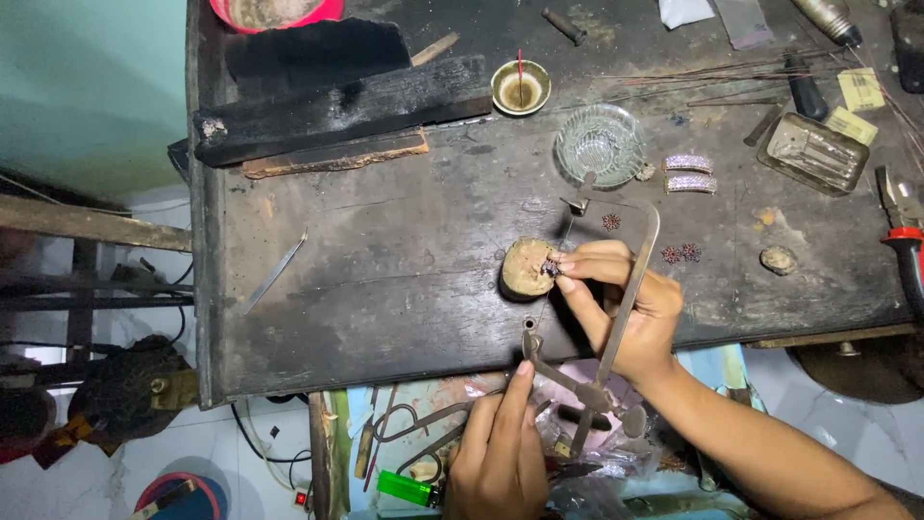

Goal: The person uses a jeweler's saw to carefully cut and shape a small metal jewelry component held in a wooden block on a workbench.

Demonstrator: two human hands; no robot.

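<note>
While the right hand (630,308) reached up over the near edge of the dark wooden workbench (385,279), its thumb and forefinger were pinched together on a small dark ornament (551,269) pressed against a round, pale wooden block (526,269) near the middle of the bench. The remaining fingers of that hand were curled loosely under it. A metal saw frame (616,299) crossed the back of the right hand, its upper arm reaching to the far side near a clear glass ashtray (599,144), its lower part descending to the near edge of the bench. The left hand (500,453) was below the bench edge, closed around the lower end of the saw frame, with the forefinger extended up along the metal; the other fingers were folded together, and what lay under the palm could not be told.

Right of the working hand lay small reddish flower-shaped pieces (680,253), and two pale stone-set bars (689,173) lay farther off beside the ashtray. A slim pair of tweezers (274,273) lay well apart to the left. At the far side stood a small brass bowl (520,87) and charred black blocks (337,101). A rectangular glass dish (811,152) sat to the far right, and red-handled pliers (905,241) lay at the right edge. A green lighter (404,488) lay in the tray below the bench, just left of the left hand.
</note>
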